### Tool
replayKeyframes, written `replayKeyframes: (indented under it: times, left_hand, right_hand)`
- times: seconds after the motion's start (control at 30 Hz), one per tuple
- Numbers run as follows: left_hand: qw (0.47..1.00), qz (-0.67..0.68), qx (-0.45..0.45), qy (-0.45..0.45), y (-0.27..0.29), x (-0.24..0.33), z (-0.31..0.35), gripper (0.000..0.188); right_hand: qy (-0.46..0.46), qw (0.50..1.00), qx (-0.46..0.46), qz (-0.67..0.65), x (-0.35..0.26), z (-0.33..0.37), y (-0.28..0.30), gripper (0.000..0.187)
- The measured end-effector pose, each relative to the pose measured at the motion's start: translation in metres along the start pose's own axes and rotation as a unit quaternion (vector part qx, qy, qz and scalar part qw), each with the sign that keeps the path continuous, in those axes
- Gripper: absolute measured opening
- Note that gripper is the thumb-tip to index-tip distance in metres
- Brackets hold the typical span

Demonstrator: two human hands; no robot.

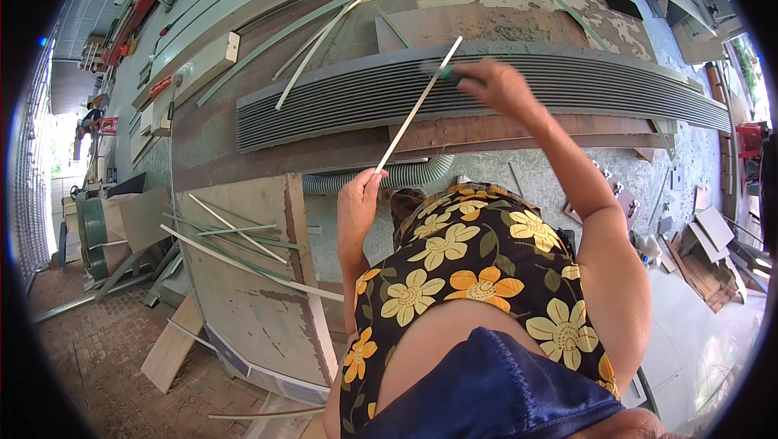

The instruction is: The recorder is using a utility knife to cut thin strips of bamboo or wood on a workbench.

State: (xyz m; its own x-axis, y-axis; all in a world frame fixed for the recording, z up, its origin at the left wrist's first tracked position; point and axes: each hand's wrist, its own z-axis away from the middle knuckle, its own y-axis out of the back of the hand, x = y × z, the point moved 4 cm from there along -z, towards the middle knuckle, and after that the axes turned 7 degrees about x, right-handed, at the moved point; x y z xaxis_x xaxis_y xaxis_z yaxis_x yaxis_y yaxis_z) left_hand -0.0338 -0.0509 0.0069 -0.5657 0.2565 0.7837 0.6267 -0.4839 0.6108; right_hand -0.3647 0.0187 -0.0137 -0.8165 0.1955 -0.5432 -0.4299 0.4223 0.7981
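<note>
Brown worktable [203, 143], brick floor [89, 358] — left hand [359, 198] pinching pale strip [419, 105], right hand [500, 89] blurred, grip unclear

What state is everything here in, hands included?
Thin, pale, straight strip: held at one end, slanting
Left hand: closed on the strip
Right hand: blurred, grip unclear
Long dark-grey ridged panel: lying flat
Grey-green corrugated hose: curved, partly hidden
Scattered pale and green strips: loose, some crossing
</note>
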Motion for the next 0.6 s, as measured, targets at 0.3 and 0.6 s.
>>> replayKeyframes:
  times: [0.3, 0.6]
  left_hand:
    - [0.997, -0.01, 0.049, -0.053, -0.002, 0.001, 0.0, 0.021]
    - [0.99, 0.0, 0.136, 0.021, 0.033, -0.012, 0.016, 0.022]
  right_hand:
    - [-0.011, 0.998, -0.059, -0.026, -0.018, -0.005, 0.017, 0.036]
    - [-0.159, 0.977, 0.115, 0.087, 0.098, -0.025, 0.042, 0.045]
